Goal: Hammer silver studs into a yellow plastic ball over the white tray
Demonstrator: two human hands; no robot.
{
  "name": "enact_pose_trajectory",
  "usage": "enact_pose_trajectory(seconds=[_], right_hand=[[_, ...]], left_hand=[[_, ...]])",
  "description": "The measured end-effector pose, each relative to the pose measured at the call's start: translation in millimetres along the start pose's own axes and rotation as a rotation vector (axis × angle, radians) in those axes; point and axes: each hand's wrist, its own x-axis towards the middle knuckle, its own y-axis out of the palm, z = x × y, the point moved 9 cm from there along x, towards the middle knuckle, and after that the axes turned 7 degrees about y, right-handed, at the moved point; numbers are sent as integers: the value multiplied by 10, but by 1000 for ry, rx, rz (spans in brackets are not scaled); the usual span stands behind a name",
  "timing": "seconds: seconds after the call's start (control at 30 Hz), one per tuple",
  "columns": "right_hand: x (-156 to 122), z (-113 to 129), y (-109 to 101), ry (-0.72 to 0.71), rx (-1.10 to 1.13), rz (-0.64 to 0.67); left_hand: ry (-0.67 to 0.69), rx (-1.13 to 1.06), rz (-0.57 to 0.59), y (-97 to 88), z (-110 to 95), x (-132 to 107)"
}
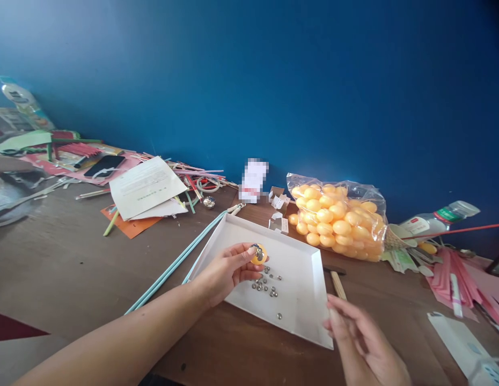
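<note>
A small yellow round piece (263, 256) is pinched between the thumb and fingers of a left hand (229, 272), held just above a white tray (298, 273), with silvery metal showing on its upper side. Small metal beads (273, 293) are scattered on the tray floor, below and to the right of those fingertips. The fingers of a right hand (364, 340) are curled beside the tray's near right corner; whether its wall is pinched there cannot be told through the blur. For a steady hold, it is judged, the piece should be gripped lightly by its rim and kept level, low over the tray, so that anything slipping from it would be caught below the fingers. The metal-marked side is turned up toward the camera; because the outline is round, no clear long axis can be read. Beyond the left fingertips and to their right, yellow balls are seen packed in a clear bag (338, 220), while light blue cords (177, 261) are laid slantwise to the left of the same fingers.
</note>
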Motion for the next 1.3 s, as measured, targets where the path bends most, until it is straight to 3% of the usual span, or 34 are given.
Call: enact_pose_trajectory(seconds=[0.1,0.2,0.37,0.87,0.93,1.03,1.13,1.3], right_hand=[[14,373,452,-43,185,170],[65,598,881,-72,268,368],[126,646,1199,-35,332,446],[123,531,1228,-6,322,437],[158,518,1129,-8,341,419],[244,466,803,-34,335,295],[264,372,593,-59,44,245],[145,112,807,-67,-651,463]], left_hand=[[5,-12,39,35,4,0],[13,-28,93,74,4,-5],[35,20,129,106,-14,-14],[66,167,127,118,-6,-18],[57,161,113,105,-7,-17],[61,162,40,25,-28,-1],[76,187,-19,-50,-44,18],[41,163,-65,-101,5,30]])
